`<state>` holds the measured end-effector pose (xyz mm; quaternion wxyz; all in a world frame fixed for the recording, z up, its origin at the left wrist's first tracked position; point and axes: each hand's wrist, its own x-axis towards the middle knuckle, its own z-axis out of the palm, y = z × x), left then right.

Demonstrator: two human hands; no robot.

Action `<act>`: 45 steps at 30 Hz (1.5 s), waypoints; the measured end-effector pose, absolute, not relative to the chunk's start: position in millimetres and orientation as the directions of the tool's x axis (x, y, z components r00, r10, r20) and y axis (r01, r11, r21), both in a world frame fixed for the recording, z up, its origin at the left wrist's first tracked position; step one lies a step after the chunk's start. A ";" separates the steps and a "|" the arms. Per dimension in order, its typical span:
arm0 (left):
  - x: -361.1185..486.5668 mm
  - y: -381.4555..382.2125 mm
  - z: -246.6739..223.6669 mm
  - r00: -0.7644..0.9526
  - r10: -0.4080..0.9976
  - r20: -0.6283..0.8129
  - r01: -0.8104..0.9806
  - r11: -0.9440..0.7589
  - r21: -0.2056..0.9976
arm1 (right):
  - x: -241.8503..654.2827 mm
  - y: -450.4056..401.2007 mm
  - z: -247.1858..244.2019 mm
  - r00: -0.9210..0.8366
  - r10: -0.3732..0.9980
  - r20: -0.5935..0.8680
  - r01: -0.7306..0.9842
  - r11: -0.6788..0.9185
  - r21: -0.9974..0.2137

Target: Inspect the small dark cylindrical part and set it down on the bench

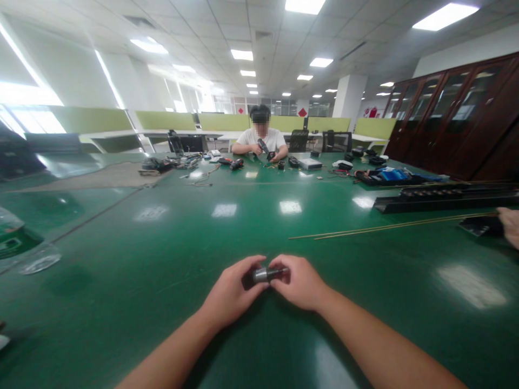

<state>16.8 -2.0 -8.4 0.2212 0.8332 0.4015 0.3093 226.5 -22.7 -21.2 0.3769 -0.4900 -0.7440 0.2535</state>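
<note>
A silver-and-black cylindrical metal part (pixel 261 275) is held crosswise between two bare hands, above a glossy green tabletop (pixel 227 237); whether the surface is touched by it cannot be told. The part's thicker end, with its dark outer portion, is gripped by the left hand (pixel 229 289), the thumb being laid along the near side and the forefinger curled over the far side. The slimmer end is pinched by the right hand (pixel 302 283), the thumb placed on the near side and the fingers bent around the far side, so that the bright middle is left exposed between the two sets of fingertips. The remaining fingers are partly hidden. To the right of the part and farther off, two thin brass-coloured rods (pixel 365 229) are laid side by side, and beyond these a long black metal channel (pixel 399 203) is set down. Far to the part's right, a dark block (pixel 480 225) is touched or nearly touched by another person's hand (pixel 510 224). Well to its left, a clear plastic bottle with a green label (pixel 20 237) is seen. Straight beyond it, a dark drill-like tool (pixel 263 145) is held by a person in a white shirt (pixel 279 139).
</note>
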 end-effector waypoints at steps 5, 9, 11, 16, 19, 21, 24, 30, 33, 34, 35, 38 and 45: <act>20.0 -3.2 -5.3 0.501 0.795 0.341 0.510 -0.590 0.627 | 226.3 -23.3 -20.5 -0.239 0.918 0.317 0.516 0.397 -0.759; 20.4 -4.1 -2.9 0.506 0.793 0.339 0.512 -0.592 0.622 | 225.2 -24.1 -19.5 -0.245 0.913 0.326 0.508 0.407 -0.759; 20.1 -4.6 -3.3 0.503 0.795 0.338 0.516 -0.590 0.621 | 224.9 -24.0 -19.0 -0.242 0.911 0.334 0.511 0.412 -0.755; 20.1 -5.3 -4.1 0.505 0.786 0.356 0.508 -0.604 0.614 | 226.1 -22.0 -18.9 -0.242 0.905 0.350 0.521 0.425 -0.740; 19.6 -5.0 -3.1 0.509 0.779 0.366 0.496 -0.613 0.614 | 227.0 -20.8 -19.3 -0.247 0.902 0.353 0.528 0.431 -0.732; 19.0 -4.8 -2.7 0.510 0.777 0.370 0.494 -0.616 0.613 | 227.0 -20.7 -19.3 -0.249 0.901 0.355 0.527 0.434 -0.731; 18.8 -4.8 -2.6 0.510 0.776 0.371 0.495 -0.618 0.611 | 226.8 -21.3 -18.9 -0.250 0.902 0.352 0.517 0.432 -0.739; 19.8 -5.1 -1.3 0.513 0.770 0.380 0.494 -0.626 0.603 | 228.0 -22.5 -17.1 -0.255 0.899 0.357 0.514 0.439 -0.737; 19.3 -4.5 -1.2 0.515 0.773 0.369 0.499 -0.621 0.605 | 228.7 -22.4 -15.8 -0.254 0.900 0.354 0.520 0.435 -0.735; 19.1 -4.2 -1.4 0.515 0.774 0.368 0.499 -0.620 0.606 | 228.7 -22.3 -15.5 -0.254 0.902 0.350 0.526 0.432 -0.732; 19.0 -4.0 -1.7 0.516 0.774 0.367 0.498 -0.620 0.607 | 228.7 -22.1 -15.2 -0.254 0.903 0.346 0.533 0.429 -0.729; 18.8 -4.0 -2.2 0.517 0.774 0.366 0.495 -0.619 0.609 | 228.7 -21.9 -14.9 -0.257 0.904 0.341 0.543 0.427 -0.723; 17.2 -4.1 -1.4 0.516 0.771 0.373 0.483 -0.622 0.617 | 229.9 -21.9 -15.0 -0.254 0.904 0.345 0.549 0.428 -0.718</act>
